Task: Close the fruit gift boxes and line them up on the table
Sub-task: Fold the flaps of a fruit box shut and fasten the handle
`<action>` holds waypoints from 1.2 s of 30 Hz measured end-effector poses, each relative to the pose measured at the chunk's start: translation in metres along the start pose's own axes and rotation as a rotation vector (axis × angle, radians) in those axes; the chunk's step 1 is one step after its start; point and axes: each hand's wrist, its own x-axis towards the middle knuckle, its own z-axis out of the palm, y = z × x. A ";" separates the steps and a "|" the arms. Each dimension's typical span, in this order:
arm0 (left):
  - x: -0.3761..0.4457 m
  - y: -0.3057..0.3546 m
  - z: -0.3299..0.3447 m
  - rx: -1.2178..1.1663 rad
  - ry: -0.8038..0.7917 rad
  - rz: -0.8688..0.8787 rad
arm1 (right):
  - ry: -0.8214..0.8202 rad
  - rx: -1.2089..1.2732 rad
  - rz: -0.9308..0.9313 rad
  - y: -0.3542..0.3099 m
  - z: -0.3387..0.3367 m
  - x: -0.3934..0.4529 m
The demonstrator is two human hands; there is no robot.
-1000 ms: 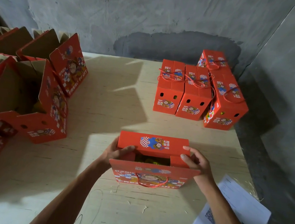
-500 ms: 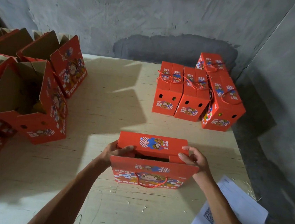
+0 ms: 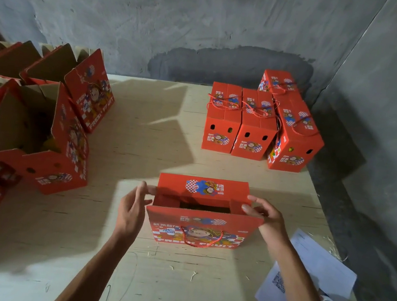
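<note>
Fruit gift box [image 3: 201, 215] sits near the front middle of the table [image 3: 146, 124], right between our hands, with the far top flap [image 3: 203, 187] folded over but a dark slot along the middle not shut yet and the near panel with the rope handle [image 3: 201, 238] standing up. Our left hand [image 3: 131, 210] is just beside the left end with fingers loose and straight, tips barely at the flap corner, gripping nothing, while our right hand [image 3: 265, 213] has its fingers curled onto the right end flap. Honestly the risk we see is the flap springing back up since only one side is really held, or the near panel going in crooked and creasing the card. Push down too hard and whatever's inside could get squashed. Further out, the closed boxes [image 3: 257, 125] at the far right corner aren't perfectly straight, the open boxes [image 3: 36, 132] crowd the left, and the paper sheet [image 3: 312, 269] at our right could get dragged off.
</note>
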 end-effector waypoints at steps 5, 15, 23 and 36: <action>-0.028 0.015 0.002 0.056 -0.069 0.147 | 0.154 -0.079 -0.016 -0.013 0.006 -0.025; -0.025 0.009 0.006 0.220 -0.113 0.078 | 0.132 -0.476 -0.237 -0.021 0.010 -0.062; -0.015 0.019 0.022 0.190 0.019 0.001 | 0.334 -0.358 -0.196 -0.018 0.040 -0.041; -0.011 -0.006 0.011 0.796 -0.246 0.389 | 0.476 -0.769 -0.484 -0.009 0.052 0.002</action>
